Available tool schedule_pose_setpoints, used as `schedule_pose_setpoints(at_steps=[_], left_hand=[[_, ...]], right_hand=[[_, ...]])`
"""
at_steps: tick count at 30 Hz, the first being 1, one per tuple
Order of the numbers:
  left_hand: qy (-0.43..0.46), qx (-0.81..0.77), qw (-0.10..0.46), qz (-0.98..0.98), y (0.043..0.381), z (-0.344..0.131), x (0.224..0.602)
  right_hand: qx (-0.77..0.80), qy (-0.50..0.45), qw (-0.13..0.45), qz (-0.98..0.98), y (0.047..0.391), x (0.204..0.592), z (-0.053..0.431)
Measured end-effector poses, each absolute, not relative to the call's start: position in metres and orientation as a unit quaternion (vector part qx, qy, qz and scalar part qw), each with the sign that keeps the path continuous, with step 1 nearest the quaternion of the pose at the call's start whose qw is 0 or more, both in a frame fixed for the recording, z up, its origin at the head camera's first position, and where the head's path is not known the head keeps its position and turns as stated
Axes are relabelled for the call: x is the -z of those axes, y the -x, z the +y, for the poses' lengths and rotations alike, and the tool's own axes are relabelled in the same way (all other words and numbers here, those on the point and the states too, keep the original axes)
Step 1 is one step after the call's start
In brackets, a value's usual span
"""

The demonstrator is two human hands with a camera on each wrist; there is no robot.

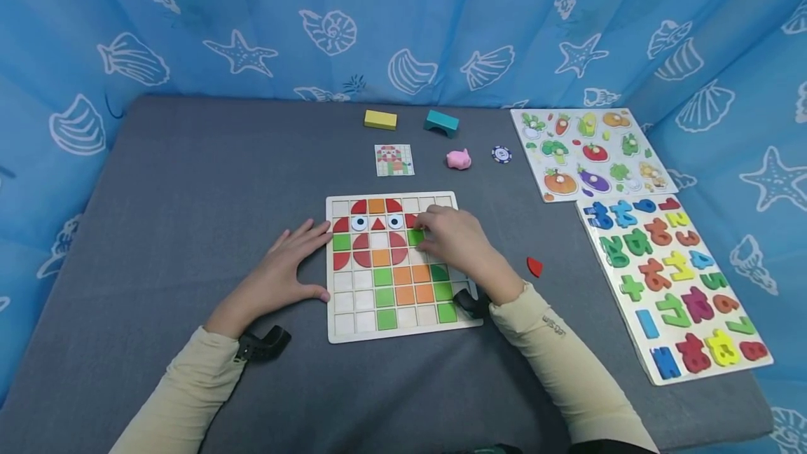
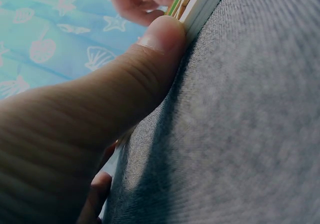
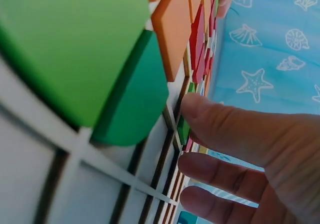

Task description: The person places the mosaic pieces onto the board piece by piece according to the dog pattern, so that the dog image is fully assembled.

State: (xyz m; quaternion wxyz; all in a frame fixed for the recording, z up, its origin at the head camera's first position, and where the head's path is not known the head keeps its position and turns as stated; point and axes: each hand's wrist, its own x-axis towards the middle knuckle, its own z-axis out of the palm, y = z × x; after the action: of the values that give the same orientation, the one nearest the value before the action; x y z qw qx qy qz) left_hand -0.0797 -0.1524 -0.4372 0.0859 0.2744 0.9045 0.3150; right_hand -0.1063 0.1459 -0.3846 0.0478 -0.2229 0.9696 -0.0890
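A white-framed wooden grid board lies on the grey table, with red, orange, green and eye-patterned tiles set in its squares. Along the board's left edge, my left hand has its fingers spread, and the thumb presses on the rim. My right hand is over the board's right side. Its thumb and a finger pinch a green square tile just below a red curved tile. In the right wrist view the thumb touches that tile; the index fingertip is hidden there.
A loose red quarter-round tile lies right of the board. Beyond it are a pattern card, yellow block, teal arch block, pink pig and poker chip. Vegetable and number puzzle boards lie at right.
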Motion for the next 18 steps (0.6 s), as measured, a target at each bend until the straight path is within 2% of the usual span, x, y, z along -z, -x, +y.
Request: schedule_pose_setpoints(at_steps=[5,11,15,18], left_hand=[[-0.275,-0.314,0.089,0.905,0.08,-0.151,0.438],[-0.275,-0.318,0.092,0.902,0.08,-0.149,0.437],[-0.273,-0.318,0.095,0.903,0.079,-0.15,0.436],[-0.27,-0.316,0.096,0.904,0.079,-0.151,0.435]], right_hand=[[0.095,0.158,0.044,0.982,0.091,0.377,0.167],[0.062,0.013,0.032,0.998,0.056,0.369,0.234],[0.046,-0.053,0.071,0.995,0.039,0.37,0.27],[0.055,-0.063,0.095,0.992,0.034,0.374,0.282]])
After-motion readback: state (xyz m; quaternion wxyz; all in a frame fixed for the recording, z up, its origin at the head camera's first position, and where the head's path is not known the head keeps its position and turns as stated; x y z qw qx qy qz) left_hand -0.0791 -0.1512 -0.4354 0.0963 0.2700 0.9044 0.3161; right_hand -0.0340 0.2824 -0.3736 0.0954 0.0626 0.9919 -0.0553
